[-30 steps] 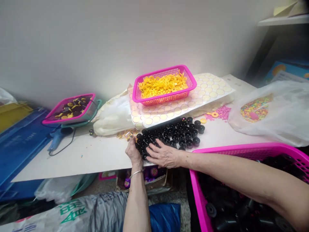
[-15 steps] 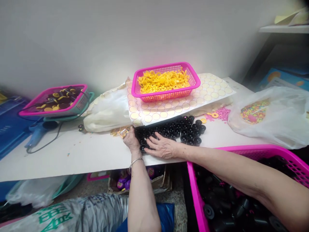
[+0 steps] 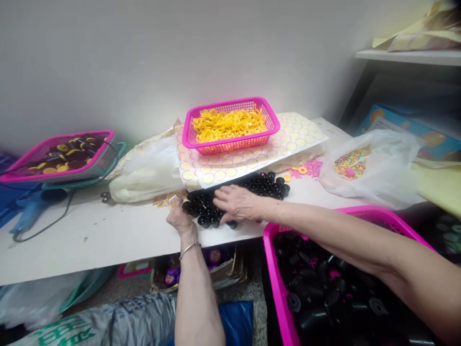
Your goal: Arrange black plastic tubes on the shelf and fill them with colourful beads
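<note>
Small round black plastic pieces [image 3: 205,209], cup-like with holes in their tops, stand close together on the white table. My right hand [image 3: 239,204] lies over the middle of this group, fingers stretched out and palm down, touching pieces. At the group's left edge is my left hand [image 3: 181,218], its fingers curled in; what they hold, if anything, is hidden. A shiny, crinkled clear thing [image 3: 172,201] shows right by its fingertips, among thin yellowish bits. I cannot tell whether the hand grips it.
Behind stands a pink basket [image 3: 230,149] of yellow ring-ended pieces on sticker sheets [image 3: 298,139]. A large pink basket [image 3: 275,283] of black parts is below my right arm. Left are a blue hair dryer [image 3: 34,211] and another basket [image 3: 108,154]; right, a plastic bag [image 3: 382,163] with coloured beads.
The view has turned a little to the right. My right hand has moved up and rightward over the black pieces, uncovering some at the front. My left hand stays at their left edge.
</note>
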Available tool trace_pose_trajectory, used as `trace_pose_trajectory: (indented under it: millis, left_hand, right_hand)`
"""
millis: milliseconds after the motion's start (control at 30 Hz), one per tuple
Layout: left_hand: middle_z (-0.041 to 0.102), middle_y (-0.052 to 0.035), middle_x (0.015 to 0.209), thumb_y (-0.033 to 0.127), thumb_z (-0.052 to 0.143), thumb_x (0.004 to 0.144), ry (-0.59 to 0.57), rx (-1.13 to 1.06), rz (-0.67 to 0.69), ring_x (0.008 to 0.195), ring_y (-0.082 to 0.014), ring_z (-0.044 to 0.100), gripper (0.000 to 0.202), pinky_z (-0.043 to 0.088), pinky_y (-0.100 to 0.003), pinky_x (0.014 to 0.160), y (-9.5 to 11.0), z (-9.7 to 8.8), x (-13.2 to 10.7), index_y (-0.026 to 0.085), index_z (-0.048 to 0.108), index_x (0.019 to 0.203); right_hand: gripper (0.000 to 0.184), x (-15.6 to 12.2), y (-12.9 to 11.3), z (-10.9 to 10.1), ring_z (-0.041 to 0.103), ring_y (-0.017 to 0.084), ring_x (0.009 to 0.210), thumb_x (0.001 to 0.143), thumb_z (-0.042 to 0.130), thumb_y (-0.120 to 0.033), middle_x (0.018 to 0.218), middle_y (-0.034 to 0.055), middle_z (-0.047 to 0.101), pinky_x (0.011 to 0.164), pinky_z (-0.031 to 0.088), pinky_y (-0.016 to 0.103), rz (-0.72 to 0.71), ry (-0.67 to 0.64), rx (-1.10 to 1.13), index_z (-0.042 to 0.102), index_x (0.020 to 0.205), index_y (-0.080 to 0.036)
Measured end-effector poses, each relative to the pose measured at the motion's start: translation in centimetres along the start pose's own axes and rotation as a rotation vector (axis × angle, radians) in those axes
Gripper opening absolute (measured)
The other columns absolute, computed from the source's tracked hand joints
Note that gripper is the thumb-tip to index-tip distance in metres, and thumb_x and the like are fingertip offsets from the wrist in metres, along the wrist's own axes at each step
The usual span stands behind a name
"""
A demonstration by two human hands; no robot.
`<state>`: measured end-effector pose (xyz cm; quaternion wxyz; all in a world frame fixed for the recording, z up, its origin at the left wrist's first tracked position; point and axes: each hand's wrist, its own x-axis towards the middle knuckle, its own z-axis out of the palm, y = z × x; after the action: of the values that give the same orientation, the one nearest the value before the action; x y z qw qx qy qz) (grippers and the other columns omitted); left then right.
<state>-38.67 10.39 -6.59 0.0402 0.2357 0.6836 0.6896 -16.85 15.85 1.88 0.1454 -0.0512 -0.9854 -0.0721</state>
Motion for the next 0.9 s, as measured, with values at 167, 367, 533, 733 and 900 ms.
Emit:
trace_pose_trajectory:
  millis: [167,367,533,733,900]
  left_hand:
    - [0.065,-0.0064,0.094,0.048,0.051,0.079,0.102,-0.032,0.044,0.091,-0.0173,0.057,0.043,0.044,-0.029,0.078,1.2,-1.9,-2.8,0.011,0.066,0.097]
    - [0.055,-0.0036,0.099,0.045,0.073,0.060,0.086,0.175,0.154,0.070,-0.0110,0.053,0.057,0.044,-0.025,0.060,2.5,-4.1,-9.8,0.017,0.055,0.107]
    - [0.047,0.0036,0.080,0.044,0.078,0.052,-0.136,0.447,0.129,0.059,-0.0111,0.050,0.068,0.046,-0.031,0.063,2.8,-2.9,-13.6,0.018,0.045,0.105]
    - [0.041,0.0066,0.070,0.042,0.079,0.052,-0.132,0.603,0.360,0.070,-0.0168,0.052,0.055,0.043,-0.036,0.076,2.5,-1.9,-13.8,0.019,0.044,0.088]
    - [0.044,0.0060,0.073,0.041,0.076,0.059,-0.123,0.463,0.346,0.054,-0.0092,0.047,0.048,0.042,-0.026,0.059,4.8,-2.1,-16.2,0.017,0.050,0.092]
  right_hand:
    - [0.029,-6.6,1.1,-3.6,0.057,0.018,0.085,0.091,0.046,-0.040,0.099,0.0100,0.059,0.069,0.041,0.028,0.565,0.009,0.070,0.057,0.091,-0.013]
    - [0.047,-13.4,-0.1,-4.3,0.065,0.025,0.082,0.085,0.044,-0.058,0.086,0.0114,0.067,0.065,0.041,0.029,0.882,-0.326,0.115,0.063,0.085,-0.015]
    - [0.051,-12.4,-0.9,-3.2,0.065,0.028,0.089,0.086,0.042,-0.058,0.093,0.0149,0.069,0.070,0.044,0.032,0.861,-0.368,0.209,0.067,0.090,-0.014]
    - [0.050,-11.6,-0.9,-3.0,0.063,0.027,0.095,0.088,0.041,-0.054,0.101,0.0148,0.068,0.075,0.044,0.032,0.901,-0.334,0.225,0.067,0.097,-0.013]
    - [0.041,-15.4,-1.5,-5.2,0.063,0.025,0.090,0.089,0.042,-0.047,0.097,0.0135,0.068,0.069,0.042,0.030,0.869,-0.293,0.235,0.065,0.096,-0.013]
